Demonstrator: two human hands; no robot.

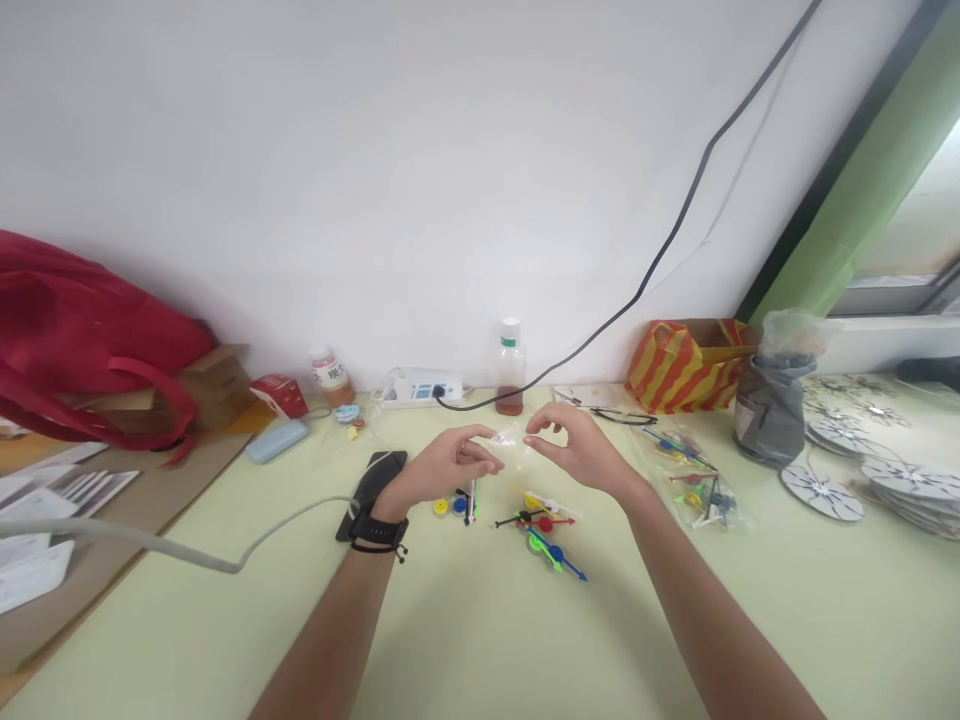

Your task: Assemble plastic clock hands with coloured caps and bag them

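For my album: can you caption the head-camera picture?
Left hand and right hand pinch a clear bag above colourful pointers on a green table.

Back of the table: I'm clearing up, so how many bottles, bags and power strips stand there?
Bottles: 2 (orange-capped bottle, clear bottle)
Bags: 3 (red bag, striped bag, grey bag)
Power strip: 1
Total: 6

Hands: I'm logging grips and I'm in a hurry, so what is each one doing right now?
Left hand: pinched shut on one end of a small clear plastic bag.
Right hand: pinched shut on the bag's other end.
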